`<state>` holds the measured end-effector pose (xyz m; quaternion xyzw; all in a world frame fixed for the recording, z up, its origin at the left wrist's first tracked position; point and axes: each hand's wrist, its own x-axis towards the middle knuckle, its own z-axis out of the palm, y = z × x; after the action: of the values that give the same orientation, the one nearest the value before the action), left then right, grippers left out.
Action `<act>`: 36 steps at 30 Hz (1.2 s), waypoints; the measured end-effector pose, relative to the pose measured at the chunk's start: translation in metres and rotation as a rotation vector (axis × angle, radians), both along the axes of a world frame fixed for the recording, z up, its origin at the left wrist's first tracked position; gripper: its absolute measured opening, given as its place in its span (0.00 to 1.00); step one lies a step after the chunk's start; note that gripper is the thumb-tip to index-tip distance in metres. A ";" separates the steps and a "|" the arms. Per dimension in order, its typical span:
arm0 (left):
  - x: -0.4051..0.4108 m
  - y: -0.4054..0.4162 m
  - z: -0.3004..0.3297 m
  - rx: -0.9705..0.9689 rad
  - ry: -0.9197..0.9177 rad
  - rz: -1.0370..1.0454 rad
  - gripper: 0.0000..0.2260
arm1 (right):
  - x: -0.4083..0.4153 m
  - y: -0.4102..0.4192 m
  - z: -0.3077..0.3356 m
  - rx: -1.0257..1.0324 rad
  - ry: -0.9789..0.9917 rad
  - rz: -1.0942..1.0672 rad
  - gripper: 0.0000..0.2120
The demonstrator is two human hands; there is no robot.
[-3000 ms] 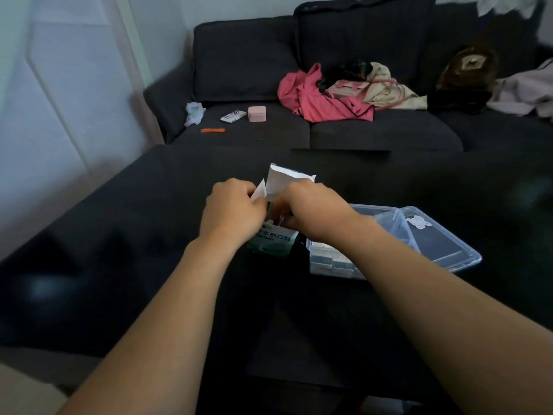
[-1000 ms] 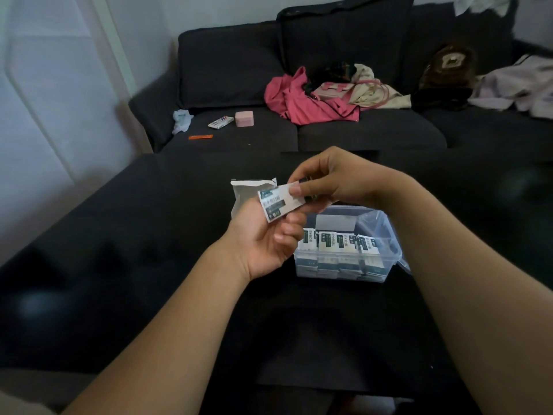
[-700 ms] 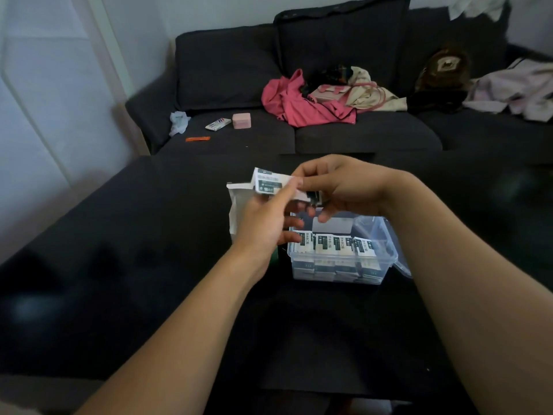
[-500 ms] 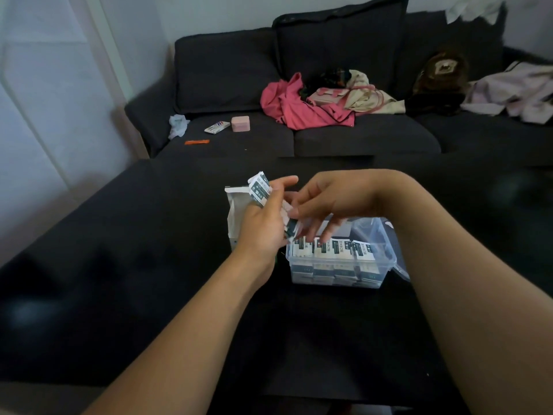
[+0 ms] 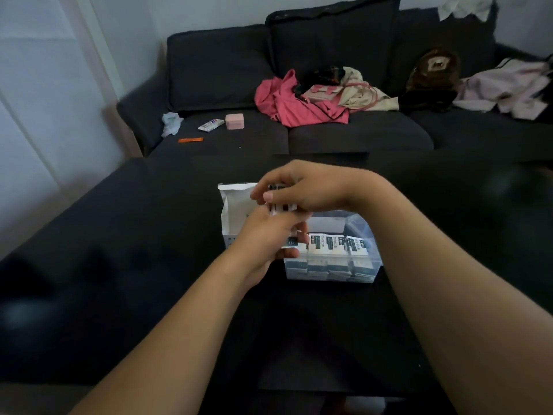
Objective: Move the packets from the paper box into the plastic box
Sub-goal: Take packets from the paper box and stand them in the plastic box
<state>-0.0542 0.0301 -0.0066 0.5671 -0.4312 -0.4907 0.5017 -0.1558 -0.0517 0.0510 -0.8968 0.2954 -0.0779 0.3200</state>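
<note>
The clear plastic box (image 5: pixel 330 266) already holds a row of packets; right hand (image 5: pixel 311 190) pinches a white-and-dark packet (image 5: pixel 281 207) above it, left hand (image 5: pixel 266 235) curled beneath, its hold unclear; white paper box (image 5: pixel 235 211) beside.

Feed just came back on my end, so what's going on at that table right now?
A person is shifting packets from the white paper box into the clear plastic box. Both hands meet just above the plastic box: the right hand pinches a small bunch of packets, with the left hand right below it. Rows of packets already stand inside the plastic box.
</note>
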 end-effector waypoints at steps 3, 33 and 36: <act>0.004 0.000 0.003 0.013 0.165 -0.032 0.12 | -0.006 -0.002 -0.001 0.166 -0.071 -0.053 0.14; -0.007 -0.012 -0.010 0.089 -0.001 -0.057 0.29 | -0.058 -0.035 -0.012 0.334 -0.152 -0.229 0.07; -0.006 -0.009 -0.010 -0.019 -0.350 -0.005 0.24 | -0.082 -0.047 -0.013 0.364 -0.164 -0.345 0.07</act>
<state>-0.0607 0.0215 -0.0167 0.6380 -0.5181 -0.3816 0.4230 -0.2373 -0.0983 0.0383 -0.7516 0.4260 -0.1494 0.4810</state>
